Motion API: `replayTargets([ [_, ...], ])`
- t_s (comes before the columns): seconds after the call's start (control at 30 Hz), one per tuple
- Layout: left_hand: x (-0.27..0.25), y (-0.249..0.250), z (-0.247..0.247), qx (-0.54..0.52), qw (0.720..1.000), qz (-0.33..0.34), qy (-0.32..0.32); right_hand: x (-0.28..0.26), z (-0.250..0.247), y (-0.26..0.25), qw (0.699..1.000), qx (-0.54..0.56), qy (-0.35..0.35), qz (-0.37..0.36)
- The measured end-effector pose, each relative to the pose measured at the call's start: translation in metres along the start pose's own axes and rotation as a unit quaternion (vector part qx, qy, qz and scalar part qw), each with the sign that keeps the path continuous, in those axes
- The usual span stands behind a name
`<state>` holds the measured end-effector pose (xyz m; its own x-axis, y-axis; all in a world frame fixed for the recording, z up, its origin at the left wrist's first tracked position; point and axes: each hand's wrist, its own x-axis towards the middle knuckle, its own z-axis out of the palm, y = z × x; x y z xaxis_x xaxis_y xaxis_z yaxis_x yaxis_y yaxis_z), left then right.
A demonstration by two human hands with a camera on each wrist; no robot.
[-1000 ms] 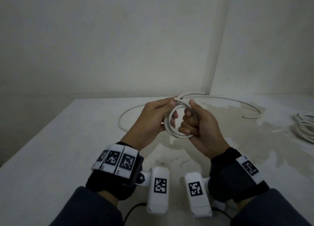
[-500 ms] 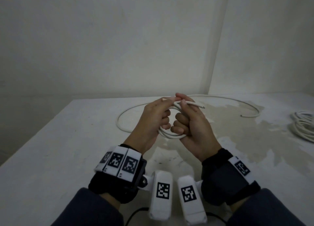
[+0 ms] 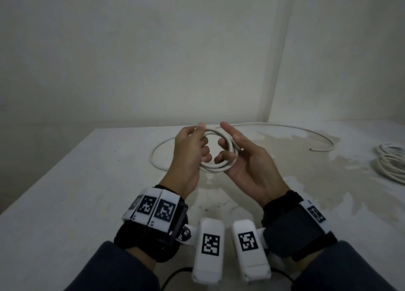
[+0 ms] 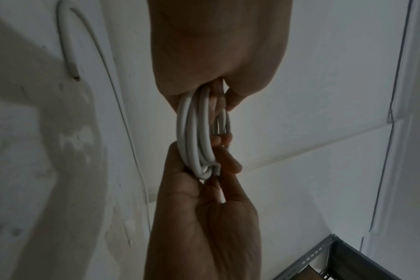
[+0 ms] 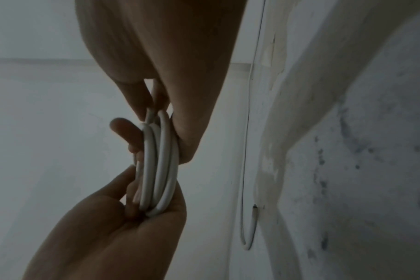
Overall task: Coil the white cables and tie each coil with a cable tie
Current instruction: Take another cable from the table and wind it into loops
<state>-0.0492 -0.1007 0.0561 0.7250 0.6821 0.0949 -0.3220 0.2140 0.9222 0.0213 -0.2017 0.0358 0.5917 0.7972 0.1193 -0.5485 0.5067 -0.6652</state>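
A small coil of white cable (image 3: 215,168) hangs in the air between both hands over the table (image 3: 72,198). My left hand (image 3: 195,146) pinches the coil's upper left side between thumb and fingers. My right hand (image 3: 243,159) has its lower fingers curled through the coil's right side, and its index finger points straight up. In the left wrist view the coil (image 4: 194,140) shows several turns with a cut end at the bottom, against the right hand (image 4: 204,217). The right wrist view shows the coil (image 5: 158,170) edge-on. No cable tie is in view.
A loose white cable (image 3: 285,127) lies in a wide arc on the table behind my hands, its cut end at the right. Another white cable bundle (image 3: 392,163) lies at the table's right edge. Walls stand close behind, and the table's left edge drops off.
My right hand has loosened from a fist; its index finger is now straight and the palm faces me. The cable end that stuck out to the right is now in with the coil.
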Motion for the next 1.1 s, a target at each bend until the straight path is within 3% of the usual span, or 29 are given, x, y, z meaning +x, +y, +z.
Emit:
replayTargets([
  [0.2,0.002,-0.009,0.000,0.064,0.996,0.017,0.064,0.003,-0.001,0.011,0.995,-0.072,0.056,-0.028],
  [0.43,0.002,-0.012,0.001,0.045,0.999,-0.006,0.005,0.007,-0.011,0.011,0.992,-0.073,0.080,-0.060],
  [0.63,0.005,-0.014,-0.002,0.093,0.988,0.056,0.112,0.003,-0.010,0.014,0.985,-0.137,0.083,-0.058],
  [0.73,0.002,-0.017,0.000,0.123,0.979,0.094,0.136,0.000,-0.009,0.009,0.980,-0.180,0.071,-0.053],
  [0.8,0.001,-0.020,0.001,0.131,0.979,0.092,0.123,-0.001,-0.009,0.005,0.965,-0.238,0.082,-0.072],
  [0.9,0.003,-0.024,0.001,0.120,0.990,0.024,0.075,-0.001,-0.013,0.001,0.932,-0.321,0.118,-0.120],
  [1.0,0.006,-0.020,-0.003,0.025,0.998,-0.058,-0.006,0.001,-0.018,-0.003,0.909,-0.365,0.134,-0.152],
  [1.1,0.008,-0.016,-0.012,-0.097,0.981,-0.141,-0.095,0.002,-0.024,-0.008,0.885,-0.416,0.132,-0.160],
])
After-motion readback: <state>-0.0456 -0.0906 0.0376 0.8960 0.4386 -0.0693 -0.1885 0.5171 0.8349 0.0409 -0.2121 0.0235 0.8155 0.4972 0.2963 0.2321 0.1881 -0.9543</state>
